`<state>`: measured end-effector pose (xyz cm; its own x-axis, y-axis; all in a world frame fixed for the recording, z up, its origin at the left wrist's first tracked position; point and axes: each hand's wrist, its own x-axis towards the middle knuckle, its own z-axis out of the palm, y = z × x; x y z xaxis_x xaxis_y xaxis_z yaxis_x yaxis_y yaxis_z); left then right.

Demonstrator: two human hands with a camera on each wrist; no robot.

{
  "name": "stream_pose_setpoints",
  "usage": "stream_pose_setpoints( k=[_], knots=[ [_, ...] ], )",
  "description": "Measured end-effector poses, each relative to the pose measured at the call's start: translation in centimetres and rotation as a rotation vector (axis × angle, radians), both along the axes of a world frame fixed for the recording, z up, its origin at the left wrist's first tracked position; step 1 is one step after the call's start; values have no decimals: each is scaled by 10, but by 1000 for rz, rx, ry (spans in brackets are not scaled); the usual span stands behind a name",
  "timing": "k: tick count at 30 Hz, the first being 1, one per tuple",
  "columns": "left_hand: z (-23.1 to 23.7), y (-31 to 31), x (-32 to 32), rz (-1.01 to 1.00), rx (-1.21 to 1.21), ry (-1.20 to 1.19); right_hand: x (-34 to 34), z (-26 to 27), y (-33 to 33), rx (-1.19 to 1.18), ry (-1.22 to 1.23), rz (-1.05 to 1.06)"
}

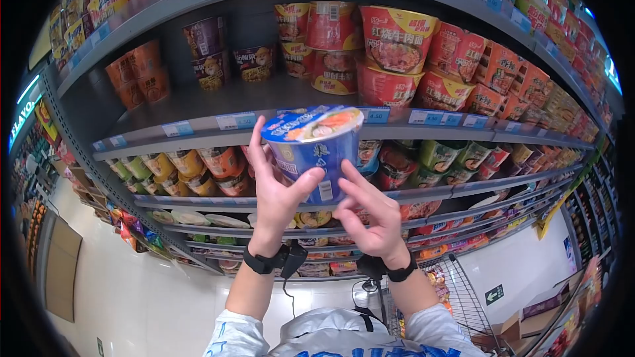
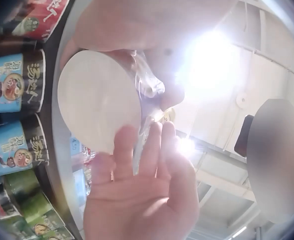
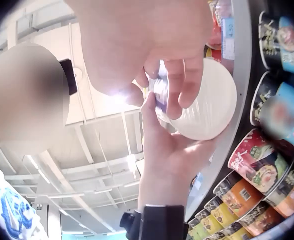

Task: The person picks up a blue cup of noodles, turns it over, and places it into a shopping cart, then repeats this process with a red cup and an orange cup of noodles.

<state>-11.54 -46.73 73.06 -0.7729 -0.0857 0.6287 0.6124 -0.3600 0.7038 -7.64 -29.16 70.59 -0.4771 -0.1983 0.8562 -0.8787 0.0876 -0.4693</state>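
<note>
A blue noodle cup (image 1: 319,152) with a picture lid is tilted in front of the shelf in the head view. My left hand (image 1: 274,188) grips its left side, thumb across the front. My right hand (image 1: 370,215) is at the cup's lower right, fingers loosely extended and touching it. Both wrist views show the cup's pale round base (image 2: 99,102) (image 3: 209,102). In the left wrist view, the right hand's (image 2: 139,200) fingertips reach the base's edge; the left hand (image 2: 137,25) fills the top. The right wrist view has the left hand (image 3: 169,155) below the cup and the right hand (image 3: 147,40) above.
Shelves (image 1: 218,122) of stacked noodle cups stretch ahead, with red cups (image 1: 397,39) at centre right and purple cups (image 1: 254,63) farther left. A wire cart (image 1: 456,291) holding packets stands low on the right, near cardboard boxes (image 1: 529,324). Pale floor (image 1: 145,297) lies to the left.
</note>
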Motion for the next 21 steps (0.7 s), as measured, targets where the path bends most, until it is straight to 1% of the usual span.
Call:
stream_pose_setpoints(
  k=[1, 2, 4, 5, 6, 8, 9, 10, 12, 14, 16, 20, 21],
  knots=[
    [-3, 1, 6, 8, -34, -23, 6, -7, 5, -121, -85, -25],
    [-10, 2, 9, -14, -40, -42, 6, -22, 14, -208, -156, 0],
    [-19, 4, 17, -54, -39, -122, 6, -39, 23, -390, -272, -14],
    [-26, 5, 19, -71, -33, -130, 7, -48, 29, -399, -395, 3],
    [-33, 7, 21, -74, -34, -138, 6, -57, 30, -401, -402, -2],
    [-43, 12, 24, -120, -19, -213, 4, -73, 31, -504, -637, 220],
    [-46, 15, 26, -140, -9, -232, 7, -77, 31, -498, -741, 284],
    [-49, 19, 27, -144, -10, -243, 8, -83, 31, -503, -750, 278],
    [-55, 27, 30, -189, -3, -251, 8, -98, 28, -439, -785, 330],
    [-62, 32, 32, -205, -15, -274, 12, -103, 28, -468, -847, 360],
    [-65, 36, 33, -191, -26, -290, 14, -104, 28, -554, -895, 399],
    [-67, 36, 37, -200, -84, -278, 16, -101, 30, -623, -869, 300],
    [-68, 37, 39, -197, -81, -280, 16, -101, 31, -620, -873, 302]
  ],
)
